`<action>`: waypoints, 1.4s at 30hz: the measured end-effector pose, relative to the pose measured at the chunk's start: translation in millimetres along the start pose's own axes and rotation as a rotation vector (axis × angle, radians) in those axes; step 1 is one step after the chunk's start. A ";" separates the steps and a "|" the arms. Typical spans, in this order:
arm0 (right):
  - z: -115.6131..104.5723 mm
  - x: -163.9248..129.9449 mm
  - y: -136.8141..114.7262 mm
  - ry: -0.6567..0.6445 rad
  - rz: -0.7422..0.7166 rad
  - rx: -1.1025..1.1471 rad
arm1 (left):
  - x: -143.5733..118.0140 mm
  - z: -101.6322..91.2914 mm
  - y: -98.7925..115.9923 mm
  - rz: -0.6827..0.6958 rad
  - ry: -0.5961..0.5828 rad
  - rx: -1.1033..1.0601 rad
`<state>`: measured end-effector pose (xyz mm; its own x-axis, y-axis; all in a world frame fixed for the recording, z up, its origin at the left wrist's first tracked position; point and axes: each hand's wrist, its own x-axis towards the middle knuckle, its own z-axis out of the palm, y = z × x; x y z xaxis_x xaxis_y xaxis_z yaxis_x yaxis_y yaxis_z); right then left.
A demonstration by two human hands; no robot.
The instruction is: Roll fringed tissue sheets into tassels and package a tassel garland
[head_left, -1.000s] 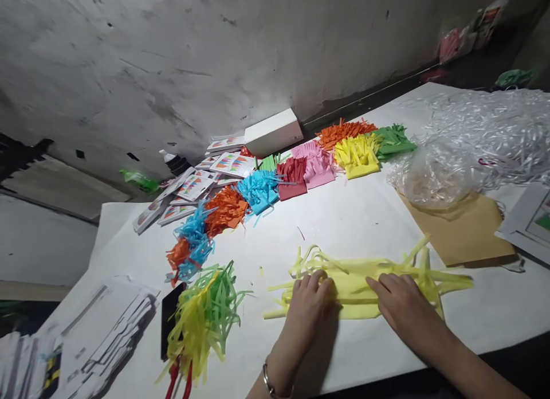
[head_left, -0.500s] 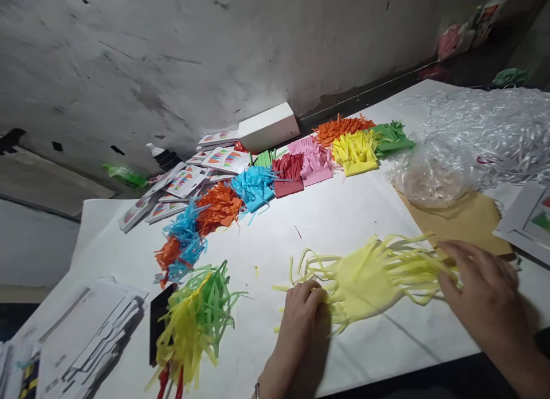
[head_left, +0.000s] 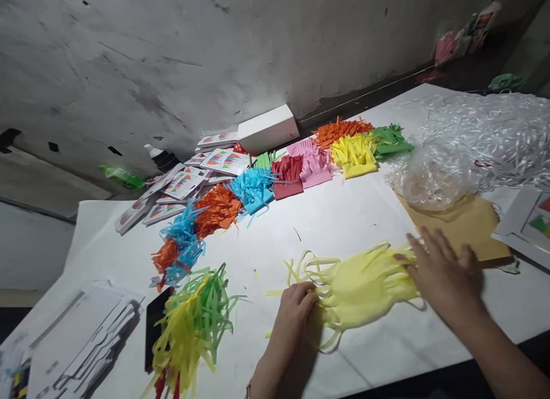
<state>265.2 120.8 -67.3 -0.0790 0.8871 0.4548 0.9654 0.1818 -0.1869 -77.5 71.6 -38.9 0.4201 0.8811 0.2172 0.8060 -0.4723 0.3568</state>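
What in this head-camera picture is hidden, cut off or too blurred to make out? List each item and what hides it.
- Right end of the yellow fringed paper: covered by the right hand.
- Its left end: under the left hand.
- Black flat object: mostly hidden beneath the green and yellow strips.
- Printed sheet: cut off by the right edge.
- Contents of the clear bag: blurred by plastic.
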 end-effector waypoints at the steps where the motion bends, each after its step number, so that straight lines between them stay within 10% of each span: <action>1: -9.4 1.8 6.2 0.033 0.037 -0.015 | 0.3 0.9 -0.3 0.004 0.005 -0.001; 10: -33.2 -34.5 -45.7 -0.256 -0.630 0.353 | -5.5 -18.2 -1.3 -0.151 0.187 0.173; 18: -31.3 -47.6 -49.2 -0.190 -0.594 0.373 | 4.0 12.8 74.6 0.155 0.063 0.037; 24: -22.3 -40.7 -58.6 -0.182 -0.609 0.296 | 3.1 32.6 77.0 0.159 0.075 -0.076; 31: -18.5 -12.6 -39.5 0.090 -0.005 0.033 | 4.4 24.7 78.4 0.183 0.082 -0.144; 38: -44.2 -39.2 -42.5 -0.102 -0.652 0.293 | 5.1 28.2 75.1 0.206 0.178 -0.146; 42: -33.5 -50.3 -45.7 -0.037 -0.680 0.428 | 1.9 26.1 81.1 0.228 0.201 -0.159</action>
<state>233.4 53.7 -52.5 -0.6309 0.5358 0.5611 0.5248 0.8274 -0.2000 -0.5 35.6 -33.2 0.4790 0.7372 0.4765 0.6189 -0.6686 0.4122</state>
